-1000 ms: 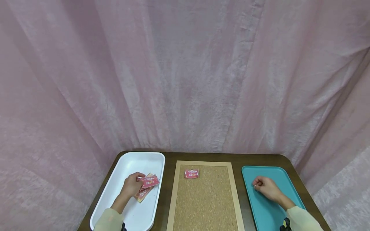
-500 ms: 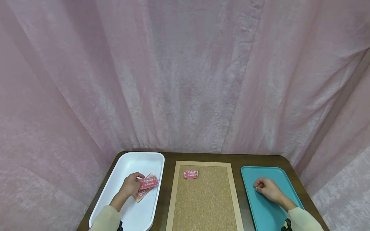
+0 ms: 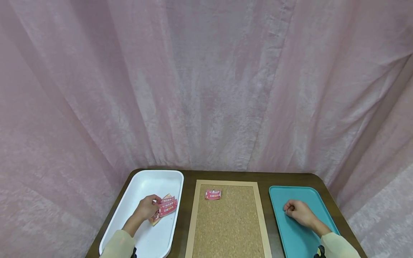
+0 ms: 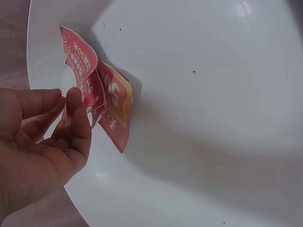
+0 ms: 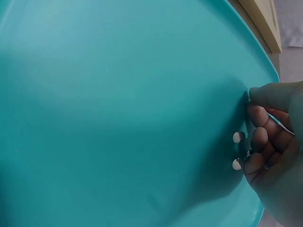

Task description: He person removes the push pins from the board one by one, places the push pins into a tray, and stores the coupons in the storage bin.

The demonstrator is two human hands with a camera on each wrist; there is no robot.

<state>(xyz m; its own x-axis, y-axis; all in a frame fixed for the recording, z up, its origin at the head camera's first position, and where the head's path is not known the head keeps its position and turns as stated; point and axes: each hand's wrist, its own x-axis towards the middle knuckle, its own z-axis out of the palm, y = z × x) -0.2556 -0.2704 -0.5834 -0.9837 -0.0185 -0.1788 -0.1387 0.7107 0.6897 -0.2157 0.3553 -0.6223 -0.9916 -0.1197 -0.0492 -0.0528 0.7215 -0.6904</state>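
My left hand (image 3: 146,208) is over the white tray (image 3: 124,218), its thumb and finger pinching the end of a red paper coupon (image 3: 168,208). In the left wrist view that coupon (image 4: 85,54) curls up from the pile. Beneath lies a red and yellow coupon (image 4: 120,111); other coupons overlap there, partly hidden by fingers. My right hand (image 3: 300,210) is low over the teal tray (image 3: 306,191), thumb and forefinger pinching a tiny thumbtack, mostly hidden. Two round white thumbtacks (image 5: 238,137) lie on the teal tray by its curled fingers.
Between the trays lies a cork board (image 3: 230,222) with a wooden frame. One red coupon (image 3: 213,195) is fixed near its upper left corner. All stand on a dark brown table (image 3: 238,175), with a pink curtain (image 3: 209,89) behind it.
The front coupon at my left hand has slid slightly right and down, and another red coupon shows behind it. My right hand has shifted slightly down in the head view.
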